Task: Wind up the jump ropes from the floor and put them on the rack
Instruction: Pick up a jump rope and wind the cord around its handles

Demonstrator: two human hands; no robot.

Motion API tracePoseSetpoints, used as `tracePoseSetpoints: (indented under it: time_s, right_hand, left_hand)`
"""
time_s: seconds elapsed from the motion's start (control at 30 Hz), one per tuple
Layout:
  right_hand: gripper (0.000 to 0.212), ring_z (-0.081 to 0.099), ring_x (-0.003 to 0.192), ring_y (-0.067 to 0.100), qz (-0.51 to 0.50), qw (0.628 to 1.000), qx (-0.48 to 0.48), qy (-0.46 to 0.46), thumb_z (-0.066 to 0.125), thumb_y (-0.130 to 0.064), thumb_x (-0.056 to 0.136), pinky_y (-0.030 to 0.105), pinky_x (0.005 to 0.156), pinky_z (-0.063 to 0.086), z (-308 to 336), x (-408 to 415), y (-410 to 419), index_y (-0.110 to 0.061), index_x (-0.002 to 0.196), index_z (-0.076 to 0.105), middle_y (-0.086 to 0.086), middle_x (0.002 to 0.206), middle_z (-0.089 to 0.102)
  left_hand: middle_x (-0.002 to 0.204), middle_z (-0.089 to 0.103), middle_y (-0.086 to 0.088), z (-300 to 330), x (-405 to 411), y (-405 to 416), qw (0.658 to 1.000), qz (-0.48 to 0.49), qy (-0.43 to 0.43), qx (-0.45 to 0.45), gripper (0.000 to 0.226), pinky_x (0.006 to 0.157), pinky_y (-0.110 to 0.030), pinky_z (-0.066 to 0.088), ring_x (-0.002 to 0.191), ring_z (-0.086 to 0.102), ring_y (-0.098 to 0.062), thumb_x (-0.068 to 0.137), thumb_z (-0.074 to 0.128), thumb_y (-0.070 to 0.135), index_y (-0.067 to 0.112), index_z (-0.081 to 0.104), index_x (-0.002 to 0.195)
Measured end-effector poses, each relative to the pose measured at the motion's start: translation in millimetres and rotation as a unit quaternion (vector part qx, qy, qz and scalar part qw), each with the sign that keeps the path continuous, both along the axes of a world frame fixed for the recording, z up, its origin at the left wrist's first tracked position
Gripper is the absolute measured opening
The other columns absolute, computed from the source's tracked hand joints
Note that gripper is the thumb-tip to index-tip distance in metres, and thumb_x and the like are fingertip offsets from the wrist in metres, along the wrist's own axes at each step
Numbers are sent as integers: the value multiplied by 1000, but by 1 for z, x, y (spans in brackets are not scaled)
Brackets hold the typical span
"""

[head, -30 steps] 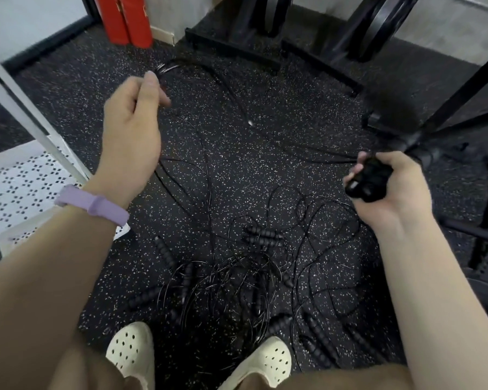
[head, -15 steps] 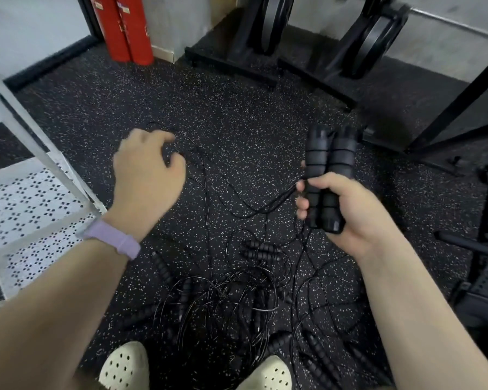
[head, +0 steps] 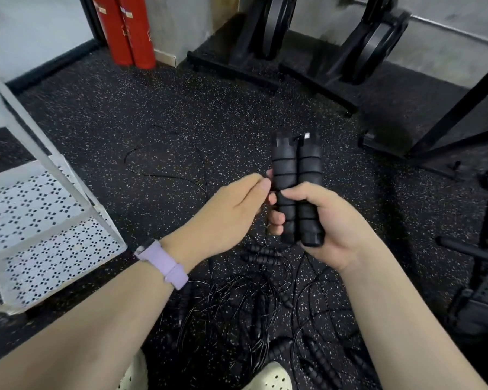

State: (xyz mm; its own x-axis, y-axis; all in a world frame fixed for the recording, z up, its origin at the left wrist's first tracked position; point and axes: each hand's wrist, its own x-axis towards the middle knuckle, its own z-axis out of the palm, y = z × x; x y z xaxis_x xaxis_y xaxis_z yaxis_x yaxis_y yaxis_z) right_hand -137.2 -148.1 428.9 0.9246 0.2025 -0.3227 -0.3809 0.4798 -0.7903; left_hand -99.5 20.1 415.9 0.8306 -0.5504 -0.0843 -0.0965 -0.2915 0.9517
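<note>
Handles point(head: 296, 190) of one jump rope sit side by side and upright in my right hand point(head: 319, 220), fingers curled round their lower halves, which I judge keeps them as a single core to wind the cord onto. My left hand point(head: 231, 209) comes in just left of that grip, thumb and fingertips closed on what looks like the thin black cord point(head: 164, 153) right against the handles; the pinch itself is partly hidden, so I can't be sure how much cord it holds. Beyond the left hand, that cord trails out in a loose loop across the floor point(head: 209, 108). Below both hands lies the tangled pile of ropes point(head: 251, 299), none wound yet. The white perforated rack point(head: 40, 215) stands well left of the grip.
</note>
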Motion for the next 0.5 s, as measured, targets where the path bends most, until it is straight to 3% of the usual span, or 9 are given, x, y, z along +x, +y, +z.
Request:
tracePoseSetpoints:
  time_s: [0.07, 0.13, 0.27, 0.37, 0.5]
  right_hand:
    - [35, 51, 63, 21, -34, 999, -42, 3, 57, -2, 89, 34, 58, 44, 0, -1, -2, -3, 124, 57, 12, 86, 62]
    - [30, 50, 63, 22, -81, 993, -83, -2, 55, 1, 92, 34, 57, 43, 1, -2, -6, -1, 122, 56, 13, 85, 62]
    - [25, 54, 61, 22, -121, 969, -216, 7, 67, -6, 84, 34, 56, 45, 0, -2, -11, -2, 108, 59, 12, 83, 67]
    - [11, 54, 58, 21, -93, 949, -296, 49, 63, -2, 90, 32, 54, 45, -5, -2, -9, -4, 101, 61, 10, 80, 69]
    - [5, 50, 50, 20, -38, 909, -407, 85, 59, -1, 88, 27, 47, 40, -8, -3, -5, -4, 92, 62, 14, 72, 62]
  left_hand:
    - [70, 60, -8, -6, 6, 8, 986, 1, -94, 134, 24, 56, -36, 39, 55, 43, -14, 108, 40, 42, 31, 51, 90]
    - [61, 56, -3, -7, 7, 14, 968, 6, -142, 206, 24, 49, -34, 36, 49, 42, -15, 106, 42, 46, 30, 48, 89]
    - [55, 50, 3, -1, 5, 19, 940, 27, -247, 233, 26, 48, -32, 35, 47, 46, -16, 106, 41, 45, 27, 48, 89]
    - [58, 47, 9, 6, 5, 21, 893, 13, -351, 281, 28, 56, -34, 43, 53, 49, -11, 106, 39, 47, 27, 50, 91]
    - [63, 51, 9, 9, 3, 26, 857, -9, -343, 385, 36, 58, -34, 44, 59, 53, -12, 104, 35, 58, 27, 48, 92]
